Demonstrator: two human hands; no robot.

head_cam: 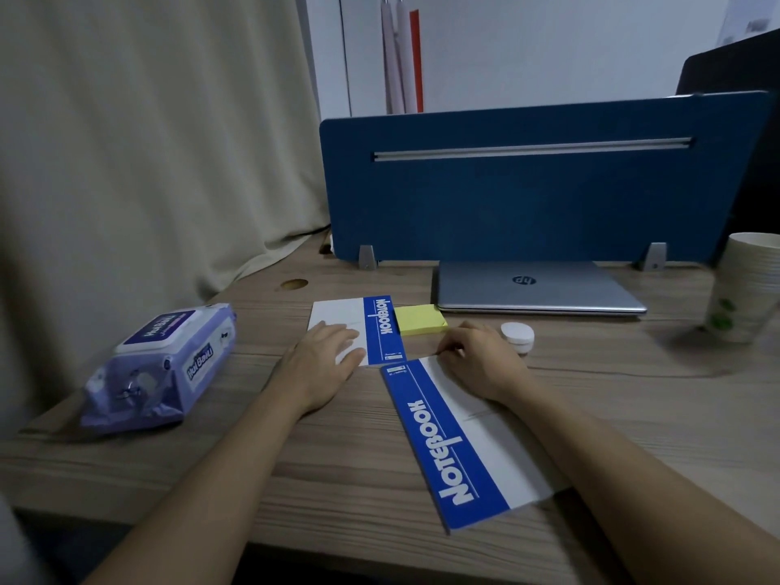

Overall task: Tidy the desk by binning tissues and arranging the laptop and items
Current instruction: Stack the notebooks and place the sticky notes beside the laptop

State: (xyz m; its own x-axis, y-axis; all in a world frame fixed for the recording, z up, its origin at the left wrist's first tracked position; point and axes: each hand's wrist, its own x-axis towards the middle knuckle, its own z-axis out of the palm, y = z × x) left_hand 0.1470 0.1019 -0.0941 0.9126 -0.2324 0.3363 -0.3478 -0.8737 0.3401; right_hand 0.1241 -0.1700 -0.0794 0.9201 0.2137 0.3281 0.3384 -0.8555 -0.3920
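Observation:
Two blue-and-white notebooks lie on the wooden desk (358,453). The far notebook (382,327) lies flat, and my left hand (323,358) rests palm down on its white half with fingers spread. The near notebook (447,449) lies at an angle, and my right hand (477,358) pinches its far corner with curled fingers. A closed silver laptop (536,289) sits at the back against the blue divider (536,183). A yellow sticky-note pad (420,319) lies beside the far notebook. No loose tissues are in view.
A purple wet-wipes pack (169,365) lies at the left. A small white round container (518,334) sits just right of my right hand. A paper cup (747,289) stands at the far right. A beige curtain (147,141) hangs along the left edge.

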